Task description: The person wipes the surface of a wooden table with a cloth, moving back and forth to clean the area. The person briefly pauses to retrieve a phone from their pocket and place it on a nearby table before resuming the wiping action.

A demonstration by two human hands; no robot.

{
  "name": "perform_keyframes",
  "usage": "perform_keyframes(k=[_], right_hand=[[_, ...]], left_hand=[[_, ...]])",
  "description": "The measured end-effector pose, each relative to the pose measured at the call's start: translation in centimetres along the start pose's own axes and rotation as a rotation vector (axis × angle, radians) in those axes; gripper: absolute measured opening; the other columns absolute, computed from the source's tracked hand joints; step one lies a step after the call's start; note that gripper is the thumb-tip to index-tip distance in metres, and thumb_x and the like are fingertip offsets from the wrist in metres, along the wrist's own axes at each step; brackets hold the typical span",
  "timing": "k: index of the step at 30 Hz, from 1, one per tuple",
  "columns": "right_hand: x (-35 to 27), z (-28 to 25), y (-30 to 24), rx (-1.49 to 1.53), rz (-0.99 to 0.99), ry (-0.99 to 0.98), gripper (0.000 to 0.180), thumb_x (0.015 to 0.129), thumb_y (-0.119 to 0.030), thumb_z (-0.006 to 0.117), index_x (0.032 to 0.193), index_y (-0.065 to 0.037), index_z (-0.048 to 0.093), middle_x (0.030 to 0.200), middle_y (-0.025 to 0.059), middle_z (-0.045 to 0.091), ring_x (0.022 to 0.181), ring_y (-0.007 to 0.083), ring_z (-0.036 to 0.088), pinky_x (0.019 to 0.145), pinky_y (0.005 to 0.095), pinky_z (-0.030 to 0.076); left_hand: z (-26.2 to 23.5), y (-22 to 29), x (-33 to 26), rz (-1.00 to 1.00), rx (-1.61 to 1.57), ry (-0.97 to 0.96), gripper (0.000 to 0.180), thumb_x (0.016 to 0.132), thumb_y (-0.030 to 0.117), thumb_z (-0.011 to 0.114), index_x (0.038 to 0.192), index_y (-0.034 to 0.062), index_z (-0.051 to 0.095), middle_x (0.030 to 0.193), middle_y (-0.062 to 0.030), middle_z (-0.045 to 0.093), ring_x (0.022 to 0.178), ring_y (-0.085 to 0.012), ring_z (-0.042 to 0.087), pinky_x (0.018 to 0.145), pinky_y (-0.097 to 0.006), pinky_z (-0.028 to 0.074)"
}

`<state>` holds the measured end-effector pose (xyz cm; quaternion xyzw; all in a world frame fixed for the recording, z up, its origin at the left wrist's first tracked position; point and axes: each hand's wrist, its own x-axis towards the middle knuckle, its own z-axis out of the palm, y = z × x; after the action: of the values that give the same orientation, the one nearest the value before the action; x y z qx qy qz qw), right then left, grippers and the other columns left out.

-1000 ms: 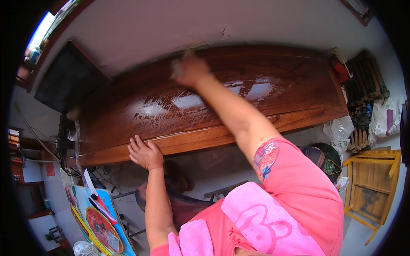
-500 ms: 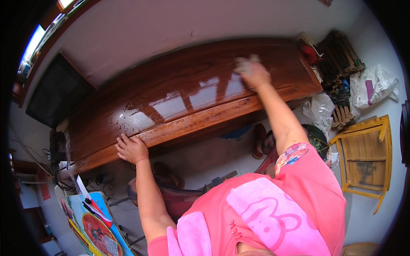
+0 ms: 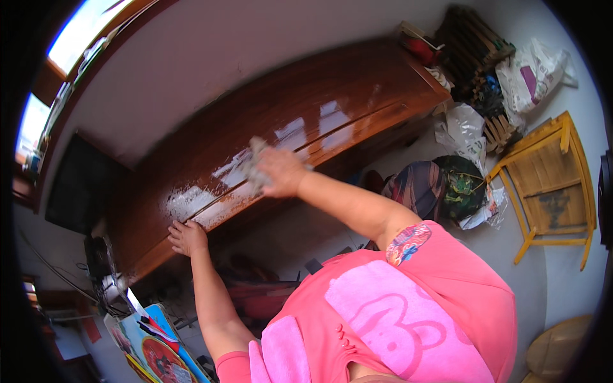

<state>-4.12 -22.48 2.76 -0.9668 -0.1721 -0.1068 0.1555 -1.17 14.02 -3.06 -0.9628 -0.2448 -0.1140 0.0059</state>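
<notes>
A long, dark reddish-brown wooden tabletop (image 3: 211, 137) with a glossy surface stretches in front of me. My right hand (image 3: 281, 173) is closed on a greyish cloth (image 3: 255, 163), pressed to the wood near the middle of the front edge. Wet streaks and droplets shine on the wood between the cloth and my other hand. Resting on the front edge toward the left end, my left hand (image 3: 188, 238) has its fingers spread and holds nothing.
A dark flat screen (image 3: 86, 182) stands at the table's left end, with cables below it. On the right are dark stacked wooden pieces (image 3: 472, 41), a white plastic bag (image 3: 533, 76) and a yellow wooden chair (image 3: 549, 185). A blue printed board (image 3: 156, 338) leans at lower left.
My right hand has swept the cloth from the table's right part leftward and nearer to me. My left hand stays on the front edge. The whole view has tilted somewhat.
</notes>
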Motion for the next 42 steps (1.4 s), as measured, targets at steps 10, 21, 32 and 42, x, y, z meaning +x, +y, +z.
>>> perform_keyframes(k=[10, 21, 32, 42], right_hand=[[-5.9, -4.0, 15.6, -0.046, 0.106, 0.394, 0.047, 0.069, -0.041, 0.073, 0.105, -0.010, 0.072, 0.120, 0.0122, 0.067, 0.115, 0.0300, 0.061, 0.097, 0.0428, 0.051], [-16.4, -14.6, 33.6, -0.248, 1.110, 0.082, 0.068, 0.087, -0.050, 0.061, 0.143, -0.013, 0.051, 0.153, 0.0081, 0.045, 0.143, 0.0267, 0.039, 0.114, 0.0457, 0.038], [-7.4, -4.5, 13.8, -0.011, -0.011, -0.024, 0.066, 0.079, -0.047, 0.066, 0.137, -0.016, 0.058, 0.149, 0.0088, 0.049, 0.139, 0.0252, 0.043, 0.110, 0.0475, 0.036], [-12.6, -15.4, 35.7, -0.180, 0.807, 0.057, 0.059, 0.073, -0.041, 0.070, 0.125, -0.013, 0.063, 0.133, 0.0121, 0.060, 0.124, 0.0308, 0.056, 0.100, 0.0444, 0.050]], left_hand=[[-0.4, 8.0, -1.5, 0.653, -0.206, 0.023, 0.052, 0.096, 0.033, 0.054, 0.135, -0.0006, 0.053, 0.146, -0.0290, 0.045, 0.134, -0.0448, 0.043, 0.110, -0.054, 0.038], [-2.2, 17.2, -6.9, 0.702, -0.144, -0.095, 0.064, 0.101, 0.050, 0.047, 0.151, 0.0105, 0.041, 0.161, -0.0127, 0.033, 0.151, -0.0333, 0.025, 0.117, -0.060, 0.024], [-2.6, 17.0, -6.6, 0.718, -0.130, -0.097, 0.065, 0.102, 0.051, 0.041, 0.154, 0.0115, 0.039, 0.162, -0.0124, 0.033, 0.151, -0.0316, 0.025, 0.119, -0.053, 0.025], [-3.1, 16.5, -6.7, 0.707, -0.107, -0.130, 0.064, 0.101, 0.048, 0.044, 0.154, 0.0117, 0.038, 0.161, -0.0128, 0.034, 0.150, -0.0343, 0.027, 0.117, -0.058, 0.025]])
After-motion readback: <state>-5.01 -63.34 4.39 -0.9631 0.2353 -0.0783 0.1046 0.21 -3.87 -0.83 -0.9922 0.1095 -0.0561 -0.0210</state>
